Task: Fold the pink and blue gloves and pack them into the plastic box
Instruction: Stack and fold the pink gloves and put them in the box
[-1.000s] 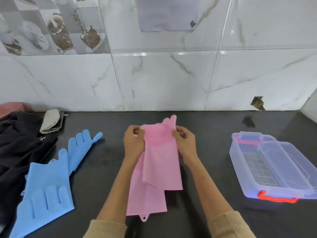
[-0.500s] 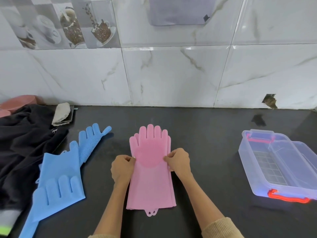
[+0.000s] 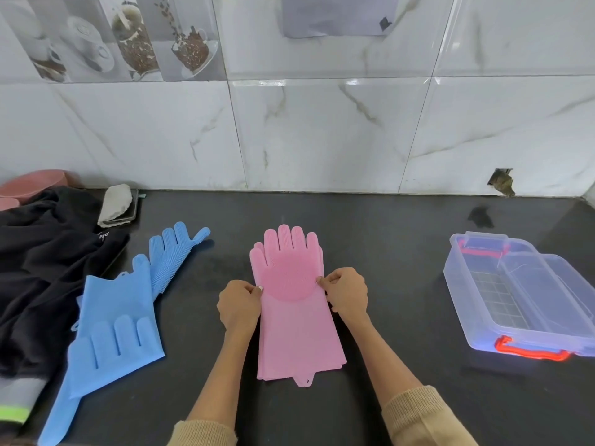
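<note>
The pink gloves (image 3: pixel 296 317) lie stacked flat on the dark counter (image 3: pixel 386 239), fingers pointing at the wall, bristled palm up. My left hand (image 3: pixel 240 304) pinches their left edge at palm height. My right hand (image 3: pixel 346 292) pinches the right edge opposite. Two blue gloves (image 3: pixel 119 320) lie to the left, one overlapping the other, untouched. The clear plastic box (image 3: pixel 515 294) with red latches stands open on the right, with nothing in it.
A black garment (image 3: pixel 42 268) is heaped at the far left, with a pink bowl (image 3: pixel 35 185) behind it and a grey cloth on a phone (image 3: pixel 116 204) near the wall. The tiled wall rises behind the counter.
The pink gloves were held up and hanging; they have been laid flat on the counter, fingers spread toward the wall. Both hands came down with them and keep pinching the edges.
</note>
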Demonstrator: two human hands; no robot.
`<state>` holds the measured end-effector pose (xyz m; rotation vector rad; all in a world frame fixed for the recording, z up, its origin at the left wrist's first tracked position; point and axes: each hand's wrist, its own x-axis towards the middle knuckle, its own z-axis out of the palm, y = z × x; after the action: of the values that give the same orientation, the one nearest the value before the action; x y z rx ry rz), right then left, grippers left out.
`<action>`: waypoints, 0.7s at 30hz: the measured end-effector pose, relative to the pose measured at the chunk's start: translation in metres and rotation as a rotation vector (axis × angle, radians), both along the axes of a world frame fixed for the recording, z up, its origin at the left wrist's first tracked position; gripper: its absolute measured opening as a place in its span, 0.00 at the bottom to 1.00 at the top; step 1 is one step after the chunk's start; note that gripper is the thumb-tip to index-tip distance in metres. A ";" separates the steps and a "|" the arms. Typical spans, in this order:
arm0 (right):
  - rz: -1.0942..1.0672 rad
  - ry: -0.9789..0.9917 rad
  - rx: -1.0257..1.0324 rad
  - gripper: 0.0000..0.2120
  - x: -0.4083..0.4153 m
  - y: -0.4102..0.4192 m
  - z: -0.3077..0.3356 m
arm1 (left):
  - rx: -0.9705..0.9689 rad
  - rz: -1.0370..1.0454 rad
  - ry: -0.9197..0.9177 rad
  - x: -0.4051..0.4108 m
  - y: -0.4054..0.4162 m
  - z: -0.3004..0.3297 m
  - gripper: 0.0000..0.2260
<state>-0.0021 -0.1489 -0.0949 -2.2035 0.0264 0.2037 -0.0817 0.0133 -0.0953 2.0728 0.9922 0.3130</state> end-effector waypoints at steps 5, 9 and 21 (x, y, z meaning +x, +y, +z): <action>-0.011 -0.047 -0.068 0.09 -0.002 0.002 -0.001 | 0.189 -0.071 0.043 0.005 -0.003 0.004 0.10; 0.008 -0.046 -0.073 0.09 -0.002 0.000 -0.002 | 0.244 -0.094 0.062 0.006 -0.004 0.003 0.11; 0.195 0.141 -0.305 0.16 0.007 -0.007 0.009 | -0.256 -0.038 0.003 0.004 0.002 0.001 0.03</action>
<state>0.0045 -0.1561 -0.0860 -2.4921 -0.0852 0.4915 -0.0778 0.0157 -0.0947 1.8574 0.9410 0.1538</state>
